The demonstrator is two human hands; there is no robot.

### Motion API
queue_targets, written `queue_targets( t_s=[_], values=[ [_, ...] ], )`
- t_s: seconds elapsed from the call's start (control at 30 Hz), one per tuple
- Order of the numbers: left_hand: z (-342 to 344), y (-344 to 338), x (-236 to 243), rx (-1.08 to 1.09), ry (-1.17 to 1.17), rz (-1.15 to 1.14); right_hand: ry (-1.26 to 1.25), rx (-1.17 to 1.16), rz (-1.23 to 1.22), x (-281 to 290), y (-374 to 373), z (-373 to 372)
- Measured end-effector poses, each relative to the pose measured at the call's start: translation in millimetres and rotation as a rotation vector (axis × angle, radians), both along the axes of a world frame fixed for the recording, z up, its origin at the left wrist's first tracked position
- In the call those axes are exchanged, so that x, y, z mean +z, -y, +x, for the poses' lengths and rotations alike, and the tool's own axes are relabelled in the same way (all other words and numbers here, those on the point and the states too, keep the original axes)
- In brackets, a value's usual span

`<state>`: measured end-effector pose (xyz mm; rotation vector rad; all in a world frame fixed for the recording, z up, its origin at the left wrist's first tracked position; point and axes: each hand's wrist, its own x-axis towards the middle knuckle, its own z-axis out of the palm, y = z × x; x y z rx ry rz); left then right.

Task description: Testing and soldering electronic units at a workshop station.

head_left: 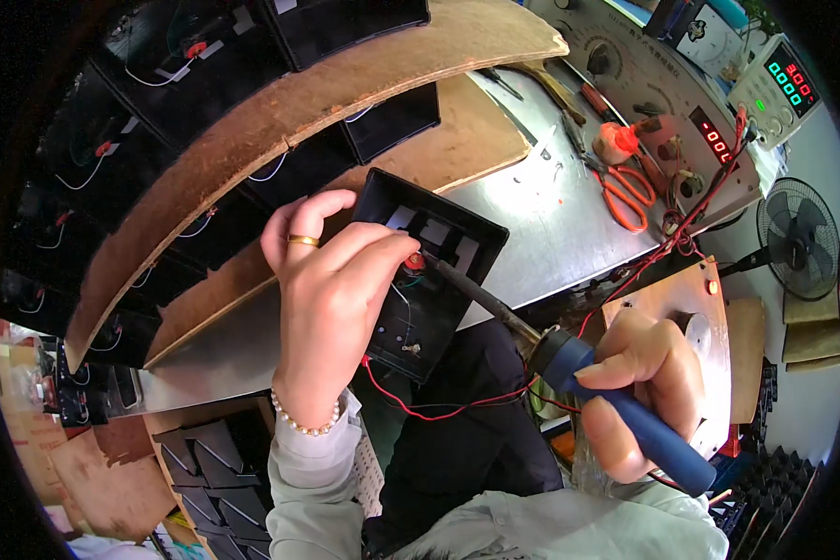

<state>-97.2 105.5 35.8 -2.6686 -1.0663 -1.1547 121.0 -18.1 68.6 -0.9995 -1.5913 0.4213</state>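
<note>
My right hand is wrapped round the blue handle of a soldering iron. The iron's metal shaft slants up and left into an open black plastic box, its tip close to a small red round part. Over the box's left side, my left hand is closed, with thumb and forefinger at that red part; what they pinch is hidden. A thin white wire runs down inside the box from the red part. Red and black leads trail from the box's lower edge.
Wooden boards hold rows of similar black boxes on the left. Orange-handled scissors, pliers and a bottle with a red cap lie on the metal bench. Beyond stand a grey instrument, a power supply and a fan.
</note>
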Motion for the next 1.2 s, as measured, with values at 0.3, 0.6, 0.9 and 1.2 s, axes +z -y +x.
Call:
queue_targets(
  t_s=[0.3,0.6,0.9,1.2],
  values=[
    [-2.4,0.4,1.8,0.009,-0.033,0.003,0.206,0.045,0.019,15.1,-3.3,0.0],
    [0.7,0.1,7.3,-0.013,-0.03,-0.005,0.125,0.003,0.071,14.1,2.3,9.2],
    [-4.6,-0.7,6.4,-0.011,-0.065,0.008,-0.432,-0.293,-0.089,9.7,29.0,4.2],
    [-3.5,0.7,8.8,0.0,-0.082,-0.013,-0.436,-0.293,-0.008,-2.3,31.2,16.8]
  ],
)
